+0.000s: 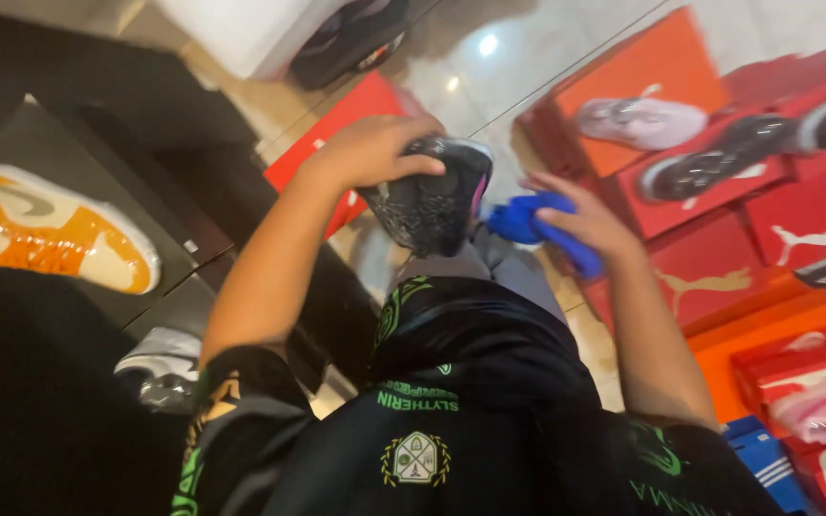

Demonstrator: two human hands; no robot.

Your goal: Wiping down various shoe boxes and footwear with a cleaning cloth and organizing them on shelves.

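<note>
Fingers of left hand [370, 148] curl over black shoe [429, 201], gripping it above knee. Right hand [580, 218] clutches blue cloth [532, 227] just beside shoe's heel. Wiping looks underway; shoe not set down.

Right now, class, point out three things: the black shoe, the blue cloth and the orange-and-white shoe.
black shoe [429, 203], head view, on its dark side below the left hand.
blue cloth [520, 222], head view, on the bunched part beside the right hand.
orange-and-white shoe [50, 234], head view, on its orange side panel.
</note>
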